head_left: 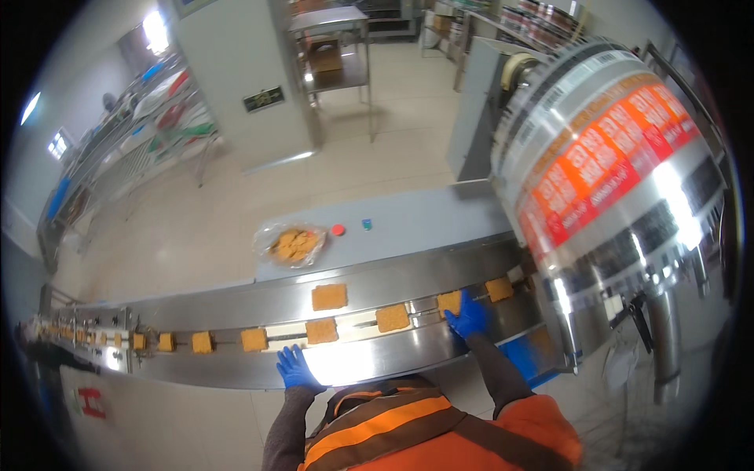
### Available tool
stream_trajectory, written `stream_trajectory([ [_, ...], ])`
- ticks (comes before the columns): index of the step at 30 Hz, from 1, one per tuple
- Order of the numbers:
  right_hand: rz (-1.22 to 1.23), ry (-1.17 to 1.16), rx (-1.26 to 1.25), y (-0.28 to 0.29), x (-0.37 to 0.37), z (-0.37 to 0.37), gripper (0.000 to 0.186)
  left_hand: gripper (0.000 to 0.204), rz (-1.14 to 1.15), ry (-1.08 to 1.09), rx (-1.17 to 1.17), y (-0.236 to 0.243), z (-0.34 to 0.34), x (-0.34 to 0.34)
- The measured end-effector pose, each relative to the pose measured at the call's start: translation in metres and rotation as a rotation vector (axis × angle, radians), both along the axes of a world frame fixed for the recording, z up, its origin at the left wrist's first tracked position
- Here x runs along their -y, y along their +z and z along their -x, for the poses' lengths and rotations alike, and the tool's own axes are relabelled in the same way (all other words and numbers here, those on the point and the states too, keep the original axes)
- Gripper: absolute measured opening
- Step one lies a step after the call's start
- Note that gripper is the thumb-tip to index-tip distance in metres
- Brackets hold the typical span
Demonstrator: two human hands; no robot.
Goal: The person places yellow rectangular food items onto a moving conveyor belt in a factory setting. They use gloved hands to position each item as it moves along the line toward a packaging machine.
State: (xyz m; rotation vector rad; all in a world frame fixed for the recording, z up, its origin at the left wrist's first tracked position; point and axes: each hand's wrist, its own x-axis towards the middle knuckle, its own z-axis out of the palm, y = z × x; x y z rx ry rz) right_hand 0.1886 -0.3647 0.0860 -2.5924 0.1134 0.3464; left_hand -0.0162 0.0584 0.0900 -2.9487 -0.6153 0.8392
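Both my hands wear blue gloves. My right hand (pixel 470 317) has its fingers and thumb around the right corner of a golden-brown square slice (pixel 448 303), bread- or biscuit-like, on the conveyor track. My left hand (pixel 298 367) lies with fingers spread on the near metal edge of the conveyor (pixel 393 348), holding nothing. Between the hands on the track are a second slice (pixel 392 318) and a third slice (pixel 321 330). Another slice (pixel 329 297) lies off the track, on the far metal ledge. A further slice (pixel 499 290) sits to the right of my right hand.
Several more slices (pixel 202 341) run leftward along the track. Beyond it, a grey table (pixel 424 224) bears a clear bag of golden-brown pieces (pixel 296 245), a red round cap (pixel 338 230) and a small blue-green packet (pixel 367 224). A large metal drum machine (pixel 667 196) stands close on the right.
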Motion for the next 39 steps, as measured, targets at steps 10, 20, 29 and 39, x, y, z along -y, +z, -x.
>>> stream_trajectory([
  [10,0.114,0.117,0.441,-0.035,0.021,0.001,0.059,0.152,0.045,0.043,0.202,-0.044,-0.002,-0.018],
  [20,0.132,-0.071,0.174,-0.056,-0.042,0.005,0.091,0.147,0.073,-0.173,0.529,0.143,-0.228,0.046],
  [29,0.208,0.211,0.671,-0.122,0.003,0.001,0.058,0.143,0.101,-0.258,0.577,0.191,-0.303,0.105],
  [39,0.076,0.002,0.109,-0.07,-0.061,0.013,0.096,0.138,0.068,-0.238,0.56,0.183,-0.309,0.111],
])
